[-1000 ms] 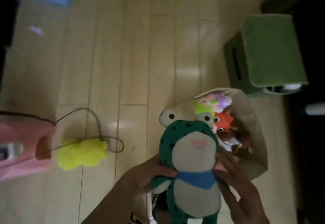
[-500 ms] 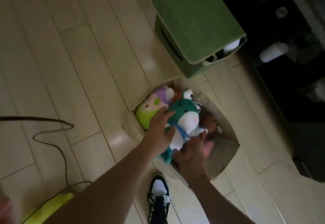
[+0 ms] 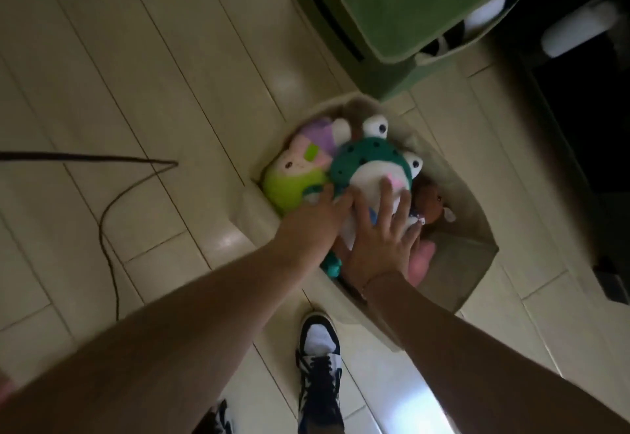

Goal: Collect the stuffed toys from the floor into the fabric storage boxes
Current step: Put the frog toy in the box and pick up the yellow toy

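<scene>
**Frog plush pressed into the beige box**

Over the beige fabric box (image 3: pixel 474 263), from my head camera, I see both of my hands on the green frog plush (image 3: pixel 366 160). The box is soft-sided, its cloth rim slumped and creased, standing on pale glossy floor planks (image 3: pixel 136 75) that throw back a dull sheen. The frog lies inside the box at its middle, face up: fuzzy teal head dotted with dark spots, two bulging white eyes on stalks, a pale rounded muzzle with a small pink mouth, and a scrap of blue at its neck. My right hand (image 3: pixel 381 239) lies flat on its belly with fingers straight and spread, pressing. My left hand (image 3: pixel 313 218) rests against the frog's left flank; its fingers look extended along the plush, but I cannot tell whether they curl round it.

Just beside the frog, touching it, sits a plump pastel plush (image 3: pixel 300 167) in lime, pink and lilac patches. On the other side a small brown doll (image 3: pixel 431 201) is tucked against the box wall.

Beyond the beige box stands a green fabric box (image 3: pixel 392 7), felt-like, boxy, with a slot handle. A thin dark cable (image 3: pixel 112 195) loops over the planks, and my black-and-white sneaker (image 3: pixel 318 365) stands near the beige box.
</scene>
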